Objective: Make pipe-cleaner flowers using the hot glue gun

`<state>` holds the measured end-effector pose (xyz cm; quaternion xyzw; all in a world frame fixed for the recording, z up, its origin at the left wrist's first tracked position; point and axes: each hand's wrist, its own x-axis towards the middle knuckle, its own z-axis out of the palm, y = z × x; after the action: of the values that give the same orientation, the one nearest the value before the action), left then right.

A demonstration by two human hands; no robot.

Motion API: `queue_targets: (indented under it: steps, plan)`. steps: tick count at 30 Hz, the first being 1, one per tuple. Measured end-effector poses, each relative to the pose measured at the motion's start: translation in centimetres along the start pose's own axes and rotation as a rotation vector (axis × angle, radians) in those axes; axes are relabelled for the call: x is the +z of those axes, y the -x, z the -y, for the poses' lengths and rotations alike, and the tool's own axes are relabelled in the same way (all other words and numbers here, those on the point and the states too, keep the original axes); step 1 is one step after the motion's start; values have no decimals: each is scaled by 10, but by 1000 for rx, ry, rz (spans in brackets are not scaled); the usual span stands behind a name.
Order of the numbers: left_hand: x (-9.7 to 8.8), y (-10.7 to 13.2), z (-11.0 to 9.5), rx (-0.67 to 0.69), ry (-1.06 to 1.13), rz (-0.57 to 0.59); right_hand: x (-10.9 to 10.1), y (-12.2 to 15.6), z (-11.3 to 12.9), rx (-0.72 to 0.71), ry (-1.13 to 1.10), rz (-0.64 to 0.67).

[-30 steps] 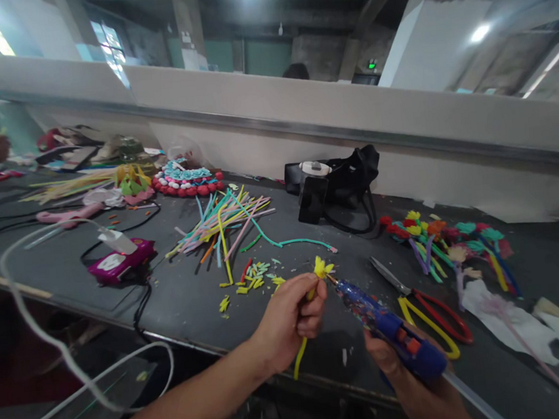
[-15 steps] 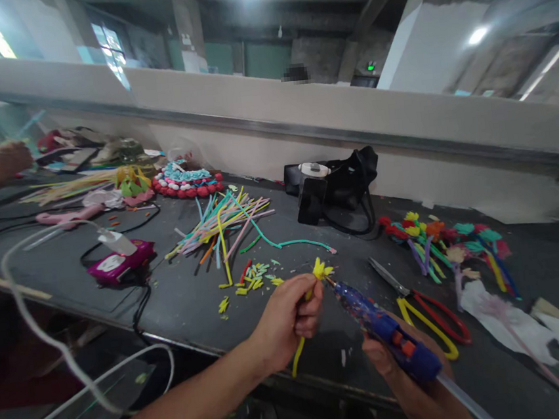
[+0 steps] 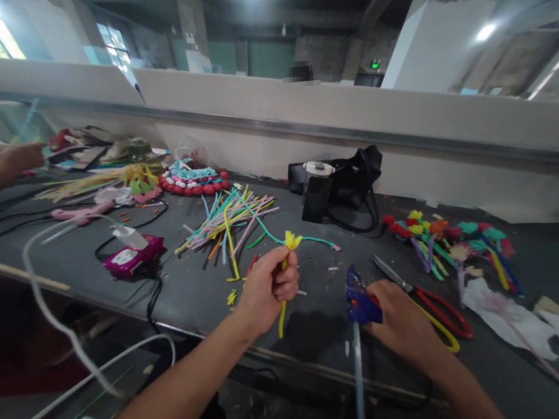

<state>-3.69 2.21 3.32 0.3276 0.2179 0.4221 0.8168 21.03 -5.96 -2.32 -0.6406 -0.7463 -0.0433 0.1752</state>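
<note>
Head view: my left hand (image 3: 270, 291) pinches a yellow flower (image 3: 292, 240) just under its bloom, which stands upright above the dark table (image 3: 320, 327); its yellow stem (image 3: 283, 321) shows below my fist. My right hand (image 3: 397, 317) is closed around a blue glue gun (image 3: 362, 307), left of the scissors (image 3: 438, 313). Whether the gun touches the table, I cannot tell.

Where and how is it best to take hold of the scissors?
Probably by the red handle of the scissors, from the near right: its loop is uncovered, the blades point away, and the right hand partly hides the yellow handle.
</note>
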Motion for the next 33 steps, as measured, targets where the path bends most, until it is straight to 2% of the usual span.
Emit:
queue_targets:
  steps: [3, 6, 8, 11, 14, 17, 20, 25, 33]
  plan:
    - [-7, 3, -10, 52, -16, -38, 1, -2, -7, 68, -51, 117]
    - [-13, 6, -16, 68, -40, -57, -7, -4, -11, 103, -107, 263]
    - [-18, 8, -18, 72, -50, -61, -15, -6, -10, 93, -154, 290]
    - [-23, 11, -18, 73, -60, -61, -24, -15, 3, 107, -194, 149]
    - [-24, 13, -19, 68, -73, -55, -22, -29, 33, 96, -250, -4]
    - [-24, 14, -20, 73, -98, -60, -7, -44, 68, -43, -282, 19]
    - [-23, 16, -22, 70, -108, -76, 12, -55, 90, -107, -249, 38]
    - [-25, 16, -21, 62, -109, -83, 33, -68, 98, -164, -196, 70]
    - [-25, 11, -14, 28, -111, -52, 45, -73, 108, -152, -171, 50]
